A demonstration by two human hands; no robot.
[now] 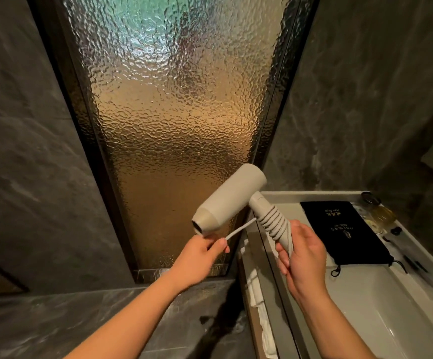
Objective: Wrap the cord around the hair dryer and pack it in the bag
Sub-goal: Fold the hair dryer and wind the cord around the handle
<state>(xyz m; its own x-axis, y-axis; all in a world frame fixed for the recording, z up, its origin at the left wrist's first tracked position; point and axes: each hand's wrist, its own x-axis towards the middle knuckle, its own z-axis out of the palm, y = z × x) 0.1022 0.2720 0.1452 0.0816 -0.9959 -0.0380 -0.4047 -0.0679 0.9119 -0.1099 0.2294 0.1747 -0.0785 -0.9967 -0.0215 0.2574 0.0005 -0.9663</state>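
Note:
A beige hair dryer [232, 198] is held in the air, nozzle pointing down to the left. Its cord [272, 221] is coiled in several turns around the handle. My right hand [304, 251] grips the lower end of the handle. My left hand [201, 248] pinches a straight stretch of cord [238, 230] pulled taut to the left of the handle. A black drawstring bag [344, 229] with gold lettering lies flat on the white counter [365, 288] to the right, apart from both hands.
Small bottles and dark items [381, 213] stand along the counter's far right edge. A textured glass panel [176, 112] fills the wall ahead between dark marble walls. White towels [259, 307] sit below the counter's left edge.

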